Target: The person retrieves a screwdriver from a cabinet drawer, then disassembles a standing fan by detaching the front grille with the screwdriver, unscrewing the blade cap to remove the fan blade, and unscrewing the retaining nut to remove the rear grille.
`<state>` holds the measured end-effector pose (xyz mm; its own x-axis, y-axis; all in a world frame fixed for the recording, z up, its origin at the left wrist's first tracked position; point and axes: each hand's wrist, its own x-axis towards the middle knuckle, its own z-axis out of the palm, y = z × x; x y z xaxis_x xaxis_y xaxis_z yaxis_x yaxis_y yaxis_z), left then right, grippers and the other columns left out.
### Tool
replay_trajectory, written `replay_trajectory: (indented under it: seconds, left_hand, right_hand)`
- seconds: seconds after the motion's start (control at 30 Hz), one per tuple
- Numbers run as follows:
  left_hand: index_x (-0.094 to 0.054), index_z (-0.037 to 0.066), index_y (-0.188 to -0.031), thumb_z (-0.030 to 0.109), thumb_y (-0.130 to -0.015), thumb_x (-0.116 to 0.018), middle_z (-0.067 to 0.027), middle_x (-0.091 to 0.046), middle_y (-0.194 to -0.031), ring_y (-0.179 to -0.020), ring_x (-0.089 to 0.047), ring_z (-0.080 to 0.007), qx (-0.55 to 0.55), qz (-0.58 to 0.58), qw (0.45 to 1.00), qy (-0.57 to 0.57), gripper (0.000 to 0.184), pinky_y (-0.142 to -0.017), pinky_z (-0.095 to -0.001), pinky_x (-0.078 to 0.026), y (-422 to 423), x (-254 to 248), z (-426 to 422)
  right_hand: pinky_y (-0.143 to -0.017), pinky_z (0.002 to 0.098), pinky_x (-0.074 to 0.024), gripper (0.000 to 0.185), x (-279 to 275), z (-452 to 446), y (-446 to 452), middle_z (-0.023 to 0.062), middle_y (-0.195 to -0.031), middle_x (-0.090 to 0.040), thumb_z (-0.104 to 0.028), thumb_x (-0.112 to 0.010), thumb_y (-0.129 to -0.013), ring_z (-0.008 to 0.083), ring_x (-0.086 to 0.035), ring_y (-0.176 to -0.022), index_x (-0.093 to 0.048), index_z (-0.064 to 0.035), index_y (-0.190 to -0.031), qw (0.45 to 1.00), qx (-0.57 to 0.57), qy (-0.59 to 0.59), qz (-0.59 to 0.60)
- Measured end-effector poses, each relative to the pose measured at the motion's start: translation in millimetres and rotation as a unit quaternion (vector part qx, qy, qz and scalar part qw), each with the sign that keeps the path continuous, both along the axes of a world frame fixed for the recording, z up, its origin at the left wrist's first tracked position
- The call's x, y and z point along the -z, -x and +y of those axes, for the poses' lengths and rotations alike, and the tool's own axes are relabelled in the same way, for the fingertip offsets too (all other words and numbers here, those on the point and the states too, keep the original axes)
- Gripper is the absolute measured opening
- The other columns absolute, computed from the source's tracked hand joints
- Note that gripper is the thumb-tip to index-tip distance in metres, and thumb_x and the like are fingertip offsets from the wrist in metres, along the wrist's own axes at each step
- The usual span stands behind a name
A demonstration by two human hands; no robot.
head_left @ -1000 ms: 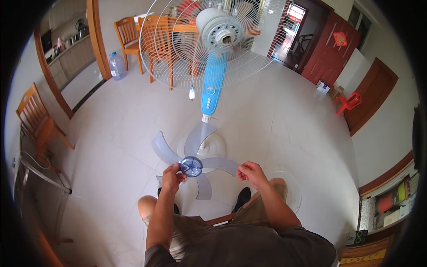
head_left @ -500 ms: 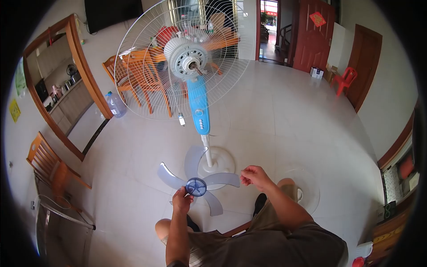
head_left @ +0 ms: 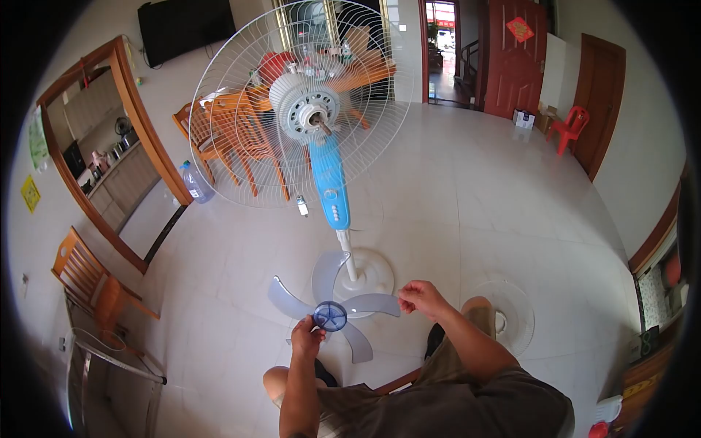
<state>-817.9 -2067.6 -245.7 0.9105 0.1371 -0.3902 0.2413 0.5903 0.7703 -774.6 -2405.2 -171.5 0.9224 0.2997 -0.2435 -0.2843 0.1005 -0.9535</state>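
Note:
A translucent blue-grey fan blade (head_left: 330,316) with several curved vanes is held low in front of me. My left hand (head_left: 307,337) pinches it at the left side of its round hub. Beside the tip of the right-hand vane, my right hand (head_left: 420,298) has its fingers pressed together; whether they touch the vane or hold anything small is too fine to tell. Beyond the blade stands a floor fan with a blue column (head_left: 330,182), a white round base (head_left: 374,271) and a rear wire grille (head_left: 234,157). Its bare motor shaft (head_left: 323,127) points towards me.
Another round wire grille (head_left: 520,321) lies on the floor at right, beside my knee. Wooden chairs (head_left: 95,274) stand at left and behind the fan. A plastic bottle (head_left: 196,184) is near the doorway. A red chair (head_left: 569,128) stands at the back right.
The view has tilted up and shifted, so the fan appears further left and more of the back wall shows. My left hand still holds the blade; my right hand stays near the vane's tip.

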Motion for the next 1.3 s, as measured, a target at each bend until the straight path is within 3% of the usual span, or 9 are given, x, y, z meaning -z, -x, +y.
replay_trajectory:
  seconds: [0.5, 0.6, 0.8, 1.1, 1.3]
  left_hand:
    - [-0.054, 0.000, -0.094, 0.023, -0.096, -0.048, -0.0119, -0.064, -0.080, -0.051, -0.058, -0.0195, -0.010, 0.000, 1.000, -0.014, 0.024, -0.041, -0.0274, -0.046, -1.6, 2.0, -0.1]
    - [-0.054, 0.000, -0.094, 0.022, -0.096, -0.047, -0.0115, -0.063, -0.081, -0.051, -0.058, -0.0186, -0.009, 0.001, 0.999, -0.031, 0.024, -0.042, -0.0268, -0.046, -5.7, -2.3, -0.8]
    - [-0.053, 0.000, -0.099, 0.024, -0.096, -0.046, -0.0114, -0.063, -0.089, -0.053, -0.057, -0.0163, -0.011, 0.021, 0.998, -0.055, 0.025, -0.045, -0.0255, -0.045, 0.4, -2.8, -2.9]
    - [-0.055, -0.002, -0.096, 0.022, -0.095, -0.052, -0.0128, -0.064, -0.086, -0.052, -0.059, -0.0185, -0.057, 0.034, 0.997, -0.038, 0.025, -0.042, -0.0271, -0.047, -2.1, -8.5, -6.0]
    - [-0.056, 0.001, -0.096, 0.024, -0.095, -0.050, -0.0109, -0.065, -0.082, -0.052, -0.059, -0.0180, -0.049, 0.013, 0.998, -0.025, 0.024, -0.041, -0.0263, -0.046, -3.7, 2.7, -2.4]
  right_hand:
    - [-0.057, 0.0267, -0.0505, 0.015, 12.1, 0.0, -2.5, 0.0072, -0.080, -0.062, -0.016, -0.061, -0.089, 0.0136, -0.061, -0.067, -0.058, -0.0009, -0.091, 1.000, 0.018, 0.024, -0.008]
    - [-0.057, 0.0264, -0.0502, 0.017, 25.5, 1.3, -7.8, 0.0059, -0.080, -0.061, -0.017, -0.062, -0.088, 0.0129, -0.060, -0.067, -0.057, -0.0014, -0.093, 0.994, 0.075, 0.080, -0.019]
    - [-0.054, 0.0258, -0.0484, 0.025, 35.7, 1.1, -7.9, 0.0060, -0.080, -0.059, -0.020, -0.066, -0.085, 0.0131, -0.059, -0.065, -0.055, 0.0003, -0.095, 0.992, 0.103, 0.066, 0.027]
    - [-0.060, 0.0268, -0.0492, 0.024, 51.6, 6.6, -1.2, 0.0064, -0.087, -0.059, -0.023, -0.063, -0.089, 0.0147, -0.059, -0.073, -0.054, -0.0032, -0.100, 0.991, 0.042, 0.089, 0.090]
    - [-0.062, 0.0271, -0.0492, 0.023, 26.7, -8.5, -1.7, 0.0069, -0.087, -0.060, -0.023, -0.061, -0.089, 0.0148, -0.059, -0.073, -0.054, -0.0028, -0.099, 0.994, 0.044, 0.065, 0.075]
